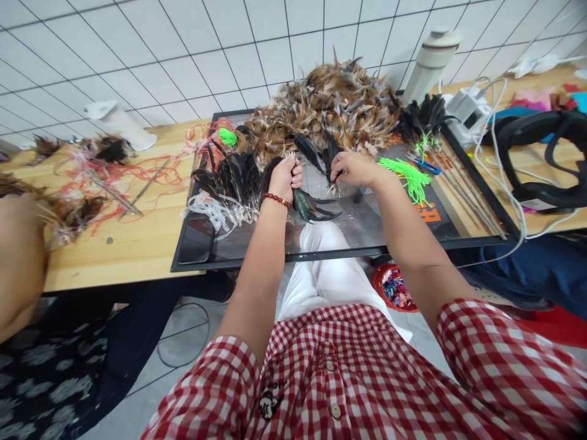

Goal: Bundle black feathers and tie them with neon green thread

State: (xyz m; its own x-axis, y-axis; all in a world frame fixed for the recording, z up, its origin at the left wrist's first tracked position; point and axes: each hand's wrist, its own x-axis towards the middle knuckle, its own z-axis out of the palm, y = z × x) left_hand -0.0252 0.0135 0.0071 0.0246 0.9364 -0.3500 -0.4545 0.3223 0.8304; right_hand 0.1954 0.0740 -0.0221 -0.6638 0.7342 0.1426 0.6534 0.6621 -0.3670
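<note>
My left hand, with a red bead bracelet at the wrist, is closed around a bunch of dark feathers; their glossy green-black tips stick out to its right and pale quill ends show above it. Just to the right, my right hand pinches at the quill end of a few black feathers over the dark framed tray. Behind both hands rises a big heap of brown feathers. A row of black feathers lies left of my left hand.
Bright green cords, blue snips and thin rods are on the right. A light bottle stands behind. Further right are a charger, cables and a black headset. Another person's arm reaches in at left, near red strings.
</note>
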